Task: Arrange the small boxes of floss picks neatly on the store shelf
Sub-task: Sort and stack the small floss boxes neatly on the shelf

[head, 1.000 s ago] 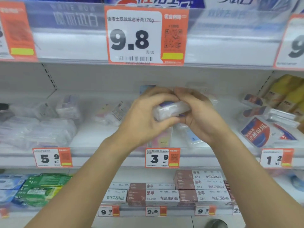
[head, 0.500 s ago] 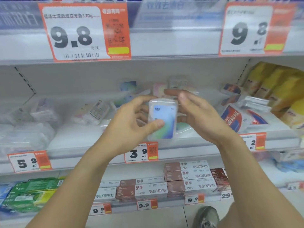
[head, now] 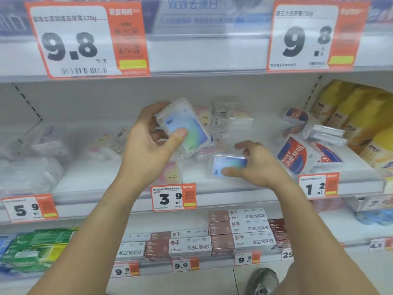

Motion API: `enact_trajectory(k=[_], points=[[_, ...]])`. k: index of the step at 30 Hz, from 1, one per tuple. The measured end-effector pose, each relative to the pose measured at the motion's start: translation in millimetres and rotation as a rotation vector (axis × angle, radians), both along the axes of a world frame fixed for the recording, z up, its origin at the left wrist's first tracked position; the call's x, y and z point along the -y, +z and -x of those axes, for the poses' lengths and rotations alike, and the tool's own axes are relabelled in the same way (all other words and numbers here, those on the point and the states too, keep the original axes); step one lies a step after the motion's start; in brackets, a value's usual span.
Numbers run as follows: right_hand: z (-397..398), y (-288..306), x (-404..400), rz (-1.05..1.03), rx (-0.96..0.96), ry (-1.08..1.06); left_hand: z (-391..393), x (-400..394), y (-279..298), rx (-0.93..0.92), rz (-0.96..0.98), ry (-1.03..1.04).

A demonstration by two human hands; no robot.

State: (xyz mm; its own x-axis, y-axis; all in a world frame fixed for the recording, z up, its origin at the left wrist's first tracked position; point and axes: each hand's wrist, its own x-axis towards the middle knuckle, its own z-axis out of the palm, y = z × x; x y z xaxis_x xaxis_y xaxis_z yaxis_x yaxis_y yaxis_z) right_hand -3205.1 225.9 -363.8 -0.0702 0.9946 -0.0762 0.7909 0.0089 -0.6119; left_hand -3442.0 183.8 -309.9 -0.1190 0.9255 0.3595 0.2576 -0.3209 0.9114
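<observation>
Two hands each grasp a floss box: left hand (head: 146,143) pinches a raised box (head: 182,126); right hand (head: 255,165) grips a second box (head: 227,165) near the shelf's front edge (head: 127,188).

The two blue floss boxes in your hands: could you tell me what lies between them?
In the head view, nothing joins them: between the raised box in the left hand and the low box in the right hand show only blurred clear boxes lying on the shelf.

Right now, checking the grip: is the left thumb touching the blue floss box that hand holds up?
Touching. The head view shows the left hand with its thumb pressed on the blue floss box face.
</observation>
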Motion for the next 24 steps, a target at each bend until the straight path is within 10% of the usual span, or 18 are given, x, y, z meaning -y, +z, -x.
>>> enact_trajectory(k=[3, 8, 16, 24], points=[[-12, 1, 5, -0.078, -0.078, -0.021, -7, -2, -2, -0.023, -0.002, -0.002], [-10, 1, 7, 0.031, -0.926, -0.170, -18, -9, -14, -0.249, 0.010, 0.021], [-5, -9, 3, 0.084, -0.673, 0.070, -17, -17, -21, -0.803, 0.139, -0.014], [-1, 1, -4, 0.047, -0.576, 0.144, -5, -21, -20, -0.907, 0.128, -0.072]])
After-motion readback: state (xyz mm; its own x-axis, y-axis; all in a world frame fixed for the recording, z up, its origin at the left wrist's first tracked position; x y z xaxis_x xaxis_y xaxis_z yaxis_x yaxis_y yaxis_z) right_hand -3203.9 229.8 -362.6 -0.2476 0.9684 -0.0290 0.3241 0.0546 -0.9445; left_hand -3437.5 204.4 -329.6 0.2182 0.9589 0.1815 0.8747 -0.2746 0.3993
